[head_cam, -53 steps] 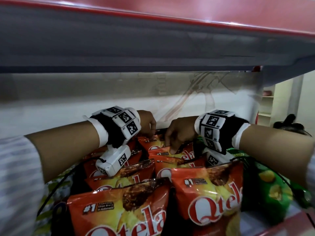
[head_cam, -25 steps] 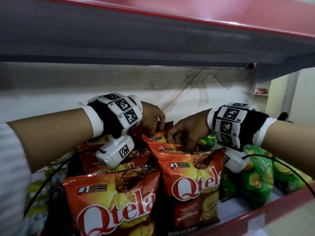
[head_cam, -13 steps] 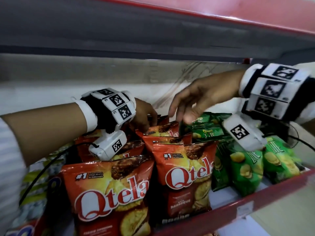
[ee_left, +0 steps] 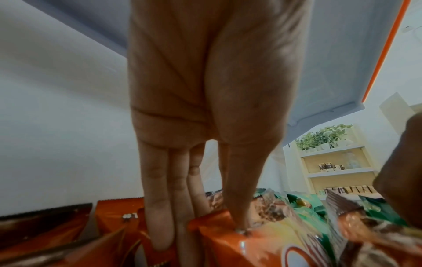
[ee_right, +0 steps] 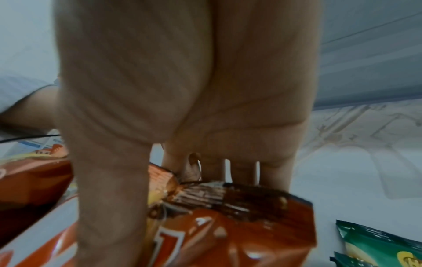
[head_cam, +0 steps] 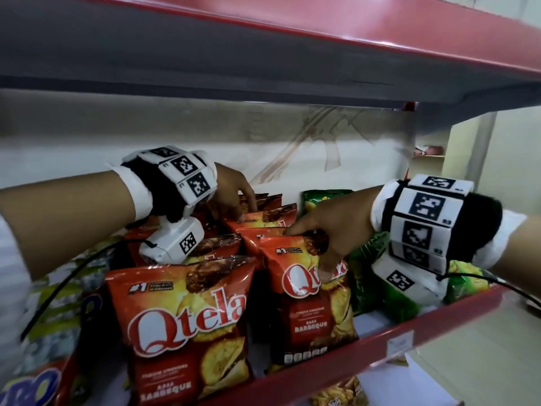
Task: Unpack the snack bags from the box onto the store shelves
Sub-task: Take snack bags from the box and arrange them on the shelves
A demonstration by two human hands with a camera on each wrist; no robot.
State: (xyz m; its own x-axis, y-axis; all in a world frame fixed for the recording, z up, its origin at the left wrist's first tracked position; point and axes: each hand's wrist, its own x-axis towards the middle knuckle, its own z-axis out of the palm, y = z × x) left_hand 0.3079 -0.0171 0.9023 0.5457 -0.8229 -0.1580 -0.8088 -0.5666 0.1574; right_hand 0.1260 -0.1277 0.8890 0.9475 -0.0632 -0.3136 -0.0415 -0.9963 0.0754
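Red Qtela snack bags stand in rows on the shelf (head_cam: 380, 344). In the head view my left hand (head_cam: 243, 213) reaches to the rear bags. In the left wrist view its thumb (ee_left: 239, 216) lies on the front of an orange-red bag (ee_left: 228, 242) and its fingers (ee_left: 160, 216) go down behind it, pinching the top. My right hand (head_cam: 310, 250) grips the top of the front right red bag (head_cam: 310, 317). The right wrist view shows its thumb (ee_right: 109, 207) across the front of that bag (ee_right: 228, 234), with the fingers behind the seam. Another red bag (head_cam: 187, 312) stands front left.
Green snack bags (head_cam: 374, 273) fill the shelf to the right, under my right wrist. Blue and yellow bags (head_cam: 44, 332) sit at the far left. The upper shelf (head_cam: 263, 54) hangs low overhead. Black cables trail from both wrists.
My right hand has come down from above the green bags and taken hold of the front right red bag's top. My left hand has stayed at the rear red bags.
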